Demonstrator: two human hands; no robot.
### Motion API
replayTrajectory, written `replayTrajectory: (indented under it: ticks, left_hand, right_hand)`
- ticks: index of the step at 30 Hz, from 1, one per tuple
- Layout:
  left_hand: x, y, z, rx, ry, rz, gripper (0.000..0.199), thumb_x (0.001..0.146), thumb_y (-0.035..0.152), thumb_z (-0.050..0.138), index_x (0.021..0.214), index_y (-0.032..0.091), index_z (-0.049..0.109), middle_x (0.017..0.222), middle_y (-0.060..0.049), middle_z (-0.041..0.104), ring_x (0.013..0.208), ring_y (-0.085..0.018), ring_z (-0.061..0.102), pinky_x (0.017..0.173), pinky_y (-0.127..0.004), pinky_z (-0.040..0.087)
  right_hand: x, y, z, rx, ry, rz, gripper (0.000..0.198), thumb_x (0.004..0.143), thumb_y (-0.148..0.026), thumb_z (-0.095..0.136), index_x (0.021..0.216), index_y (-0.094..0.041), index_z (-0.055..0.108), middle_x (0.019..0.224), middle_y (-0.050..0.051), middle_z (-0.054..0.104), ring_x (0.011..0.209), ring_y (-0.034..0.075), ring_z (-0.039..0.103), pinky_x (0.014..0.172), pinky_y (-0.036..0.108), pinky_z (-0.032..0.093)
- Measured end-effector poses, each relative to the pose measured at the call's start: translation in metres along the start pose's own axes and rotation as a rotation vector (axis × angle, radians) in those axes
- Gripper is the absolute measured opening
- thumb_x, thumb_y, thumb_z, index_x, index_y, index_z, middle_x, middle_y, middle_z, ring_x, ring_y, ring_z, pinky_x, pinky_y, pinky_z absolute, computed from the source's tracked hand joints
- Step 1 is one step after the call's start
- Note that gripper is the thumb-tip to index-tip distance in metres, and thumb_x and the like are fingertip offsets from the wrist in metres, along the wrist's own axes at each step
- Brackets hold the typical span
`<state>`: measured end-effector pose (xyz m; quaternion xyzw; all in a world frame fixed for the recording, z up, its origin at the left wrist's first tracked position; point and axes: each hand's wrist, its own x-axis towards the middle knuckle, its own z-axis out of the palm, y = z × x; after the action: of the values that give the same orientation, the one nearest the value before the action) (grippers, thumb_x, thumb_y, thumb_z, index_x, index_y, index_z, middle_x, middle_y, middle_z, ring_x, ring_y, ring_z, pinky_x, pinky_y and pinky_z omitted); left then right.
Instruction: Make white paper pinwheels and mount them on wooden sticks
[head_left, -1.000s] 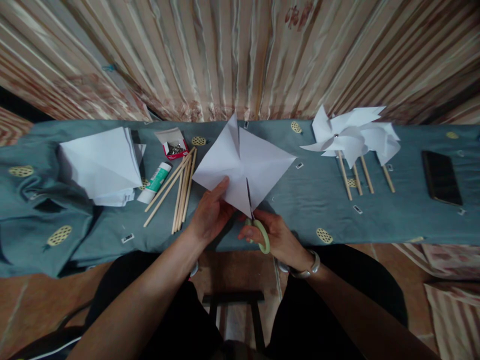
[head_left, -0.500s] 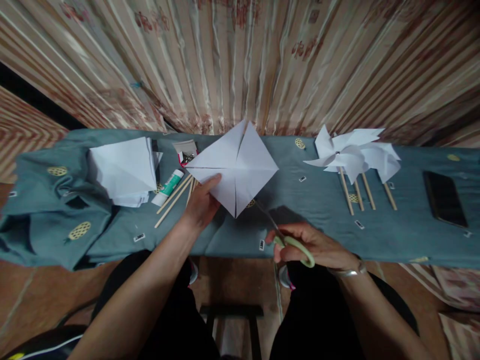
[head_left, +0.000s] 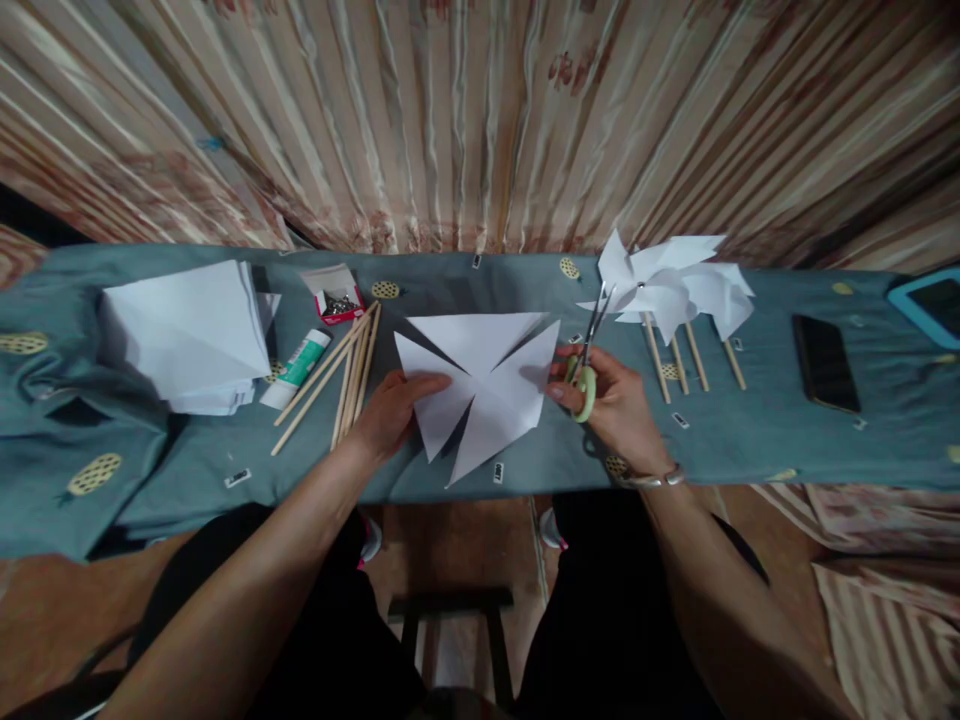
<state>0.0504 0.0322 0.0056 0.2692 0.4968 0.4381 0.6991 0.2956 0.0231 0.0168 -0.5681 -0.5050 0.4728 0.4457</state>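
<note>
Cut paper square (head_left: 480, 385) flat on the desk (head_left: 750, 450), between both hands; left hand (head_left: 390, 410) pressing its left flap, fingers spread flat, grip not closed on anything; right hand (head_left: 611, 400) just beside its right edge, grip closed around green-handled scissors (head_left: 586, 355) — blades parted, pointing away toward the pinwheels (head_left: 667, 285); wooden sticks (head_left: 345, 375) close left of the left hand; bare cloth near the front edge.

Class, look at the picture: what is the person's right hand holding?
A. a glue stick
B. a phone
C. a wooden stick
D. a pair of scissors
D: the right hand grips the green-handled scissors, blades pointing away, beside the cut paper that the left hand presses on the table.
</note>
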Motion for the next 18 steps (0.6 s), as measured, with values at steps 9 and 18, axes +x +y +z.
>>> replayTrajectory:
  ticks: [9, 18]
  left_hand:
    - [-0.002, -0.003, 0.003, -0.136, -0.104, -0.060, 0.049, 0.069, 0.060, 0.073, 0.088, 0.014, 0.073, 0.080, -0.010, 0.075, 0.078, -0.027, 0.071, 0.069, -0.035, 0.057]
    - [-0.012, -0.020, 0.015, -0.316, -0.266, -0.028, 0.059, 0.064, 0.063, 0.078, 0.101, 0.019, 0.069, 0.106, -0.009, 0.073, 0.105, -0.028, 0.066, 0.088, -0.040, 0.054]
  right_hand:
    - [0.003, 0.015, 0.016, 0.110, -0.019, 0.054, 0.035, 0.058, -0.044, 0.084, 0.073, -0.021, 0.063, 0.059, -0.008, 0.057, 0.052, 0.007, 0.043, 0.049, 0.023, 0.037]
    - [0.002, 0.019, 0.037, 0.214, 0.096, 0.106, 0.043, 0.054, -0.042, 0.085, 0.086, -0.022, 0.065, 0.070, -0.004, 0.068, 0.057, 0.011, 0.054, 0.058, 0.028, 0.047]
